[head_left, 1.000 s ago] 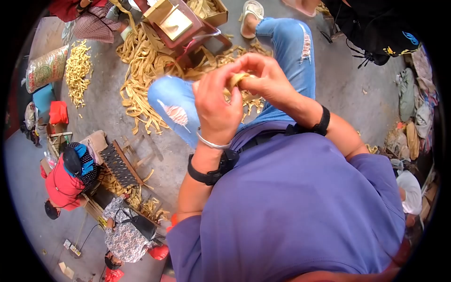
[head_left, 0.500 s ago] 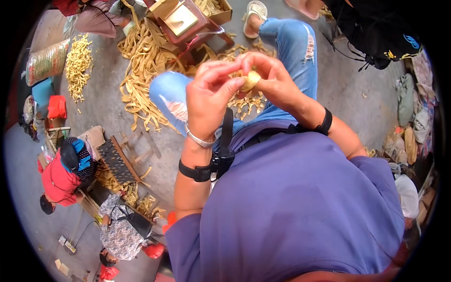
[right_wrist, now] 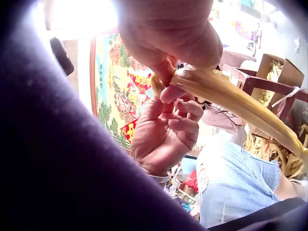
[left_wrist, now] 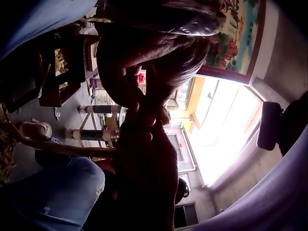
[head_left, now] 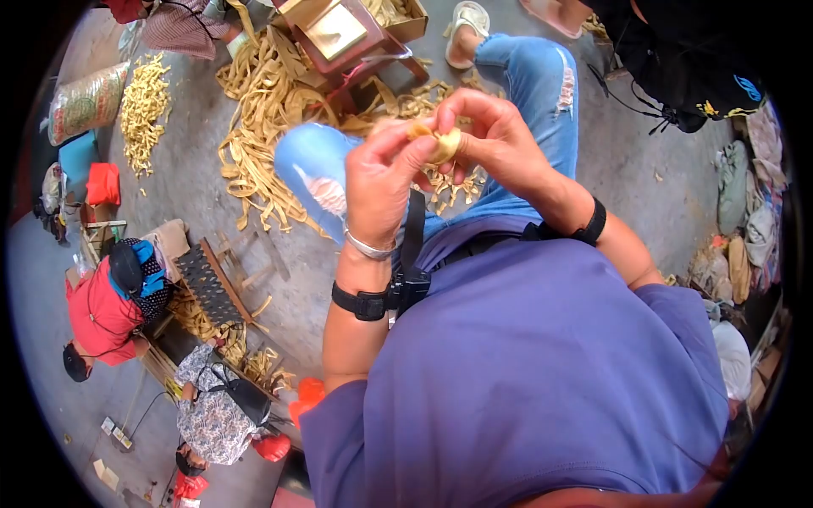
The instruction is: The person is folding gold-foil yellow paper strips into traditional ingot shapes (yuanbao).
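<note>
In the head view, the left hand (head_left: 381, 182), with a bangle at its wrist, and the right hand (head_left: 500, 140) meet in front of the lap. Between their fingertips is a folded loop of a yellow, flexible strip (head_left: 445, 146). Seen from the right wrist, the right thumb and fingers pinch the strip (right_wrist: 231, 98), whose long end runs down to the lower right. The left hand (right_wrist: 166, 137) grips its short curled end there, palm facing the camera. Both hands are dark in the left wrist view, with the strip (left_wrist: 72, 150) trailing off leftward.
A heap of similar strips (head_left: 262, 127) lies on the floor beyond the knees, beside a red-brown stool (head_left: 339, 38). Further left are a pile of short yellow pieces (head_left: 146, 110) and a filled sack (head_left: 89, 102). Other people sit at lower left, near a woven seat (head_left: 212, 284).
The left hand has turned and its fingers have shifted around the loop, which shows more clearly between the two hands. The hands stay close together over the lap.
</note>
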### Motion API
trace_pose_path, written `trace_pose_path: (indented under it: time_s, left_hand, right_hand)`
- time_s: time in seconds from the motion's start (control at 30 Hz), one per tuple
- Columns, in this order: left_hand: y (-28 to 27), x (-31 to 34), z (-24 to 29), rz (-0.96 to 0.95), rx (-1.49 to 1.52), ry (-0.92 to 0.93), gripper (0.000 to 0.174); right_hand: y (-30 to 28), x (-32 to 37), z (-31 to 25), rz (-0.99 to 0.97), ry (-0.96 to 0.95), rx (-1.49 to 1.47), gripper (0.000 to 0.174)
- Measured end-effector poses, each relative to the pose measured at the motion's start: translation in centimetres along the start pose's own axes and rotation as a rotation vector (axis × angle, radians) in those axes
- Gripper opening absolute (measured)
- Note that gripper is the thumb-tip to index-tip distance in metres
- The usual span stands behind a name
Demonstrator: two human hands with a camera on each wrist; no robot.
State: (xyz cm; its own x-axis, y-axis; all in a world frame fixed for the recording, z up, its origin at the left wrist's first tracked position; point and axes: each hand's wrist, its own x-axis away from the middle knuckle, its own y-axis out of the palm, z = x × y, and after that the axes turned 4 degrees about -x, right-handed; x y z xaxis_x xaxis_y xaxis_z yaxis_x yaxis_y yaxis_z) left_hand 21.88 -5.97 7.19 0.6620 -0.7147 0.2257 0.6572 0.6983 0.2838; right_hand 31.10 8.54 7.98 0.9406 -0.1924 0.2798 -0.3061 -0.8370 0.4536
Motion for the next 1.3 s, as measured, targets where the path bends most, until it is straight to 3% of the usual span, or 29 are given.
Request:
trace_pose_path:
  time_s: [0.03,0.13,0.23,0.27,0.43,0.53,0.63,0.67,0.73,0.9,1.07,1.17,1.3]
  left_hand:
    - [-0.3,-0.1,-0.3,0.042,-0.085,0.08,0.019]
    - [0.1,0.0,-0.5,0.218,0.025,0.087,0.016]
    - [0.2,-0.1,-0.7,0.345,0.106,0.099,0.016]
    - [0.0,-0.2,-0.6,0.369,0.147,0.112,0.017]
    - [-0.9,-0.6,-0.8,0.467,0.251,0.094,0.019]
    - [-0.6,-0.6,0.3,0.331,0.433,-0.021,0.024]
    - [-0.9,0.2,0.2,-0.009,0.353,-0.192,0.021]
    - [-0.6,0.3,0.5,-0.046,0.191,-0.264,0.016]
    - [-0.7,0.3,1.0,0.006,0.19,-0.255,0.014]
    - [-1.6,0.6,1.1,0.093,0.152,-0.221,0.012]
    - [-2.0,0.9,1.2,0.011,-0.039,-0.113,0.016]
    - [-1.9,0.1,1.9,-0.072,-0.376,0.083,0.021]
    - [-1.6,0.1,3.9,-0.118,-0.34,0.078,0.021]
  right_hand:
    - [0.3,0.0,0.1,0.035,-0.082,0.065,0.024]
    - [1.0,-0.2,1.1,0.155,-0.295,0.231,0.035]
    - [0.3,-0.2,1.6,0.213,-0.382,0.604,0.024]
    - [0.8,0.2,0.8,0.225,-0.3,0.704,0.017]
    - [0.7,0.6,1.1,0.202,-0.374,0.755,0.016]
    - [0.9,0.7,0.8,0.239,-0.329,0.733,0.015]
    - [0.8,0.3,0.8,0.208,-0.407,0.814,0.013]
    - [1.0,0.3,0.7,0.162,-0.461,0.853,0.013]
    - [0.9,0.2,0.9,0.094,-0.523,0.919,0.013]
    - [0.3,1.2,0.4,0.053,-0.402,0.866,0.012]
    - [0.0,2.1,0.2,0.074,-0.261,0.731,0.01]
    - [0.5,0.9,-0.9,-0.019,-0.504,0.846,0.014]
    - [0.8,0.1,-2.8,-0.082,-0.553,0.911,0.012]
